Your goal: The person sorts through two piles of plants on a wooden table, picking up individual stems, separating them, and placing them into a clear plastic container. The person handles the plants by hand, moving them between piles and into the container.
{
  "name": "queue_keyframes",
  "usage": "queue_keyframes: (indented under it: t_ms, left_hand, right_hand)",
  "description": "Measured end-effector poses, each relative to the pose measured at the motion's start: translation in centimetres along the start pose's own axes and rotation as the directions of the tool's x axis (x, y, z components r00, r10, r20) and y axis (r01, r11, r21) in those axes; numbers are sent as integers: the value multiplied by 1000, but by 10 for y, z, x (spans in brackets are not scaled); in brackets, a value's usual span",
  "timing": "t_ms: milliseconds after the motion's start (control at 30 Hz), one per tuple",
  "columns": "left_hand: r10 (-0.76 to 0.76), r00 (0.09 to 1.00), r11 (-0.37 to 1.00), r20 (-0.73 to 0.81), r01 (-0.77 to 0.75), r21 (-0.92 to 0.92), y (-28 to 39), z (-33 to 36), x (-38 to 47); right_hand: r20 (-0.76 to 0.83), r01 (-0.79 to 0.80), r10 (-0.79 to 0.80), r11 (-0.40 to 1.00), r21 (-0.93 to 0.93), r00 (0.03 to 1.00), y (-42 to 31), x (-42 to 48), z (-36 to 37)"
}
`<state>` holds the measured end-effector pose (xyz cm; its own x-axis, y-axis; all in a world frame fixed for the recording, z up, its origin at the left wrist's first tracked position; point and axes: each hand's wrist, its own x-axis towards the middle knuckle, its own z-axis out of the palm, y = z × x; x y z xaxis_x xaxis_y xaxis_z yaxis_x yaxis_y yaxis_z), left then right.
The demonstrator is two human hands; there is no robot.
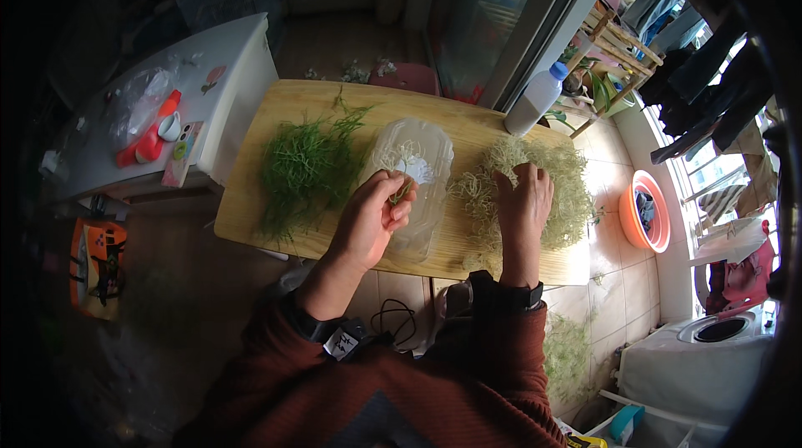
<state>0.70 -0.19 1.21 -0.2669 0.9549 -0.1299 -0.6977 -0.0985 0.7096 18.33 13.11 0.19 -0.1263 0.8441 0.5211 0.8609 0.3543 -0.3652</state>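
Observation:
Thin pale green sprigs (pixel 406 156) are pinched between the thumb and fingers of my left hand (pixel 376 213), above a clear plastic tray (pixel 416 232) lying lengthwise on the wooden table (pixel 307 94). A white patch shows inside the tray. To the left lies a pile of feathery dark green stems (pixel 304 166). My right hand (pixel 526 197) reaches down onto a large heap of pale, curly plant strands (pixel 567 210) on the right, its fingers bent; whether they grip any strands cannot be told.
A bottle with a blue cap (pixel 536 100) stands at the table's back right. A white cabinet (pixel 241 65) at left holds a red bottle (pixel 150 146), a cup and a phone. An orange basin (pixel 659 222) sits on the tiled floor, near scattered plant bits (pixel 567 348).

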Motion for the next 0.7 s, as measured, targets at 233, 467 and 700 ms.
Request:
queue_keyframes:
  t_ms: [233, 467, 700]
  left_hand:
    - [85, 996, 988, 43, -89, 124, -2, 4, 2]
    - [-3, 999, 971, 44, -7, 238, 6, 3, -5]
    - [26, 995, 987, 96, -40, 156, 2, 6, -2]
  right_hand:
    - [33, -64, 55, 881, 469, 998, 23, 12, -9]
    - [221, -282, 216, 312, 907, 951, 30, 14, -25]
    - [342, -271, 126, 867, 419, 931, 34, 12, -23]
